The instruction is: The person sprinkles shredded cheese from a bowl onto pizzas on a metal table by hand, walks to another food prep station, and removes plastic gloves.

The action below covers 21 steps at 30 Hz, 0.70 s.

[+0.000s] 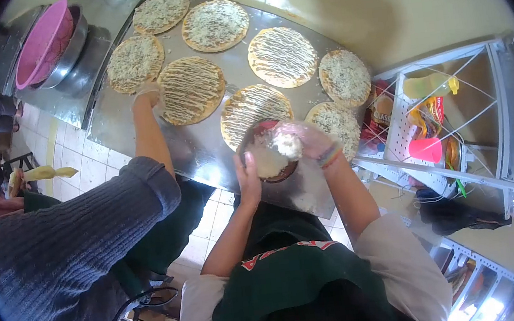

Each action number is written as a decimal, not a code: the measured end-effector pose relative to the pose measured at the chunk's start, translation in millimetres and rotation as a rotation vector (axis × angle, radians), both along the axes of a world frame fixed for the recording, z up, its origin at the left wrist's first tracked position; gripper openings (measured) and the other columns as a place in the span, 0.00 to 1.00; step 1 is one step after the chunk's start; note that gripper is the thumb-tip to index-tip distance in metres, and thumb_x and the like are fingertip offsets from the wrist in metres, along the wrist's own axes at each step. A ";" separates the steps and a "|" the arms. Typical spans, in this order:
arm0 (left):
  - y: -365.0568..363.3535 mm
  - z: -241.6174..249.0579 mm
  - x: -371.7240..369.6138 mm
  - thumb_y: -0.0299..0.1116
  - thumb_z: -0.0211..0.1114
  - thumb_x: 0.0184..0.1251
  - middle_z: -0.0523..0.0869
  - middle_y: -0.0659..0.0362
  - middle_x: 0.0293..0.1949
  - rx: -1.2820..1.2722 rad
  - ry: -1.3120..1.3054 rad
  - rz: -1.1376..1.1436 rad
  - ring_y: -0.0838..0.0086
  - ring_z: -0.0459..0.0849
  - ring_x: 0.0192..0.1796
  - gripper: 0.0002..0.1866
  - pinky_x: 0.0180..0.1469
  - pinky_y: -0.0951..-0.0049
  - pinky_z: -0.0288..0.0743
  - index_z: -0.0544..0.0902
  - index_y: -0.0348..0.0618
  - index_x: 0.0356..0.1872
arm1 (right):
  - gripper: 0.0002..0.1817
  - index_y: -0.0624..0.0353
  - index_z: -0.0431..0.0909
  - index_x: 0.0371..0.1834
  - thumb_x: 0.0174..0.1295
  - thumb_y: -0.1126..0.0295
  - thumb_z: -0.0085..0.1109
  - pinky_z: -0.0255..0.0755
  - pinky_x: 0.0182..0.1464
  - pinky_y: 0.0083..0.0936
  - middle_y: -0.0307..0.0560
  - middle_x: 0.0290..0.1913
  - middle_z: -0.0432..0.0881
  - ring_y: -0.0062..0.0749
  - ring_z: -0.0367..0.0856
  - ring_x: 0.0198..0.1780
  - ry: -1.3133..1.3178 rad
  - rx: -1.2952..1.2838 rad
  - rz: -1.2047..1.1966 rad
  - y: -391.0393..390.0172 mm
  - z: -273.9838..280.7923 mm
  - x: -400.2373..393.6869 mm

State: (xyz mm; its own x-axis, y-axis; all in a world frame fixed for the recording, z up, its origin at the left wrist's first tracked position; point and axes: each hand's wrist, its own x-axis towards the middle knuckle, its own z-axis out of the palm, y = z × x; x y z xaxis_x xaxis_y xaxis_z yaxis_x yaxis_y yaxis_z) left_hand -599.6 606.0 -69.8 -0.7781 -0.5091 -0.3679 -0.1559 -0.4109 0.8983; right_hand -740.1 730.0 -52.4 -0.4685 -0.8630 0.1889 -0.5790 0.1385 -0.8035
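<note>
Seen from above, a dark red bowl [284, 174] of pale, finely shredded food [269, 163] is held over the near part of a metal worktop [195, 150], partly covering my view of a striped flatbread [254, 107]. My left hand [249, 185] cups the bowl's near-left side, thumb raised by the rim. My right hand [308, 138], in what looks like a clear glove, is gathered around a white clump [289, 146] over the bowl's right side; I cannot make out each finger. I judge the bowl stiff and fairly light, perhaps slippery if greasy, so I would support it low with a thumb at the rim. The clump looks soft and crumbly; a loose, scooped hold should suit it, since squeezing could mat it. On the left, another person's hand [148, 95] is beside a second flatbread [193, 90].
</note>
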 end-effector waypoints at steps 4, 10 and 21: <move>-21.2 -10.8 33.0 0.48 0.38 0.65 0.66 0.50 0.51 0.001 -0.022 0.130 0.65 0.64 0.55 0.27 0.57 0.67 0.57 0.57 0.35 0.56 | 0.14 0.63 0.73 0.38 0.48 0.69 0.55 0.69 0.40 0.24 0.46 0.38 0.77 0.32 0.74 0.35 -0.873 0.075 -0.122 -2.8 -24.9 -41.2; -44.2 -20.3 78.9 0.52 0.39 0.63 0.64 0.50 0.54 0.113 -0.074 0.269 0.64 0.63 0.56 0.31 0.57 0.66 0.56 0.56 0.36 0.57 | 0.09 0.56 0.78 0.33 0.49 0.68 0.51 0.68 0.46 0.26 0.41 0.39 0.77 0.32 0.75 0.39 0.358 0.453 0.023 -43.6 -73.9 -76.9; -58.4 -29.9 101.9 0.50 0.40 0.64 0.65 0.51 0.53 0.154 -0.002 0.313 0.66 0.62 0.56 0.29 0.58 0.69 0.53 0.55 0.38 0.57 | 0.11 0.61 0.76 0.31 0.52 0.68 0.45 0.71 0.35 0.36 0.54 0.31 0.78 0.42 0.77 0.40 0.642 0.743 -0.080 -126.8 -89.2 -56.5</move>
